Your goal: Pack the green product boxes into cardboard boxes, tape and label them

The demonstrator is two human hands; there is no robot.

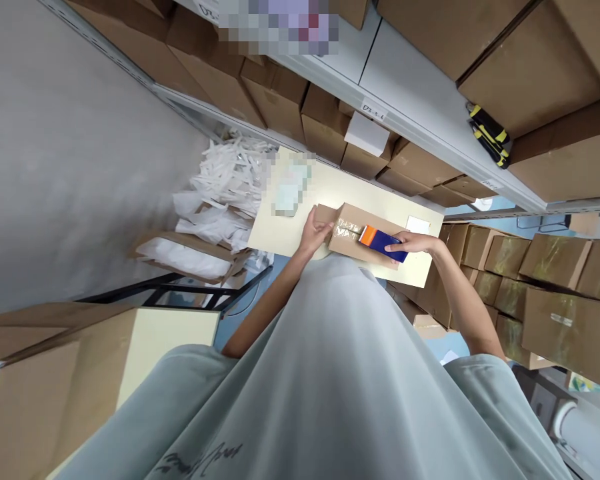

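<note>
A taped brown cardboard box [339, 248] lies at a slant on the pale yellow tabletop [267, 227]. At its left end my left hand [316, 235] grips the edge by the flap, the thumb up and the fingers bent against the cardboard. My right hand [414, 243] is closed around the right part of a small dark blue carton with an orange and white end [374, 240]. That carton is over the top of the cardboard box; whether it touches the box I cannot tell.
Behind the table, shelves hold several cardboard boxes [275, 90]. Yellow-and-black cutters [489, 137] lie on the upper shelf. White paper strips [233, 167] are heaped at left. More boxes [570, 320] are stacked at right. A white paper [418, 225] lies by my right hand.
</note>
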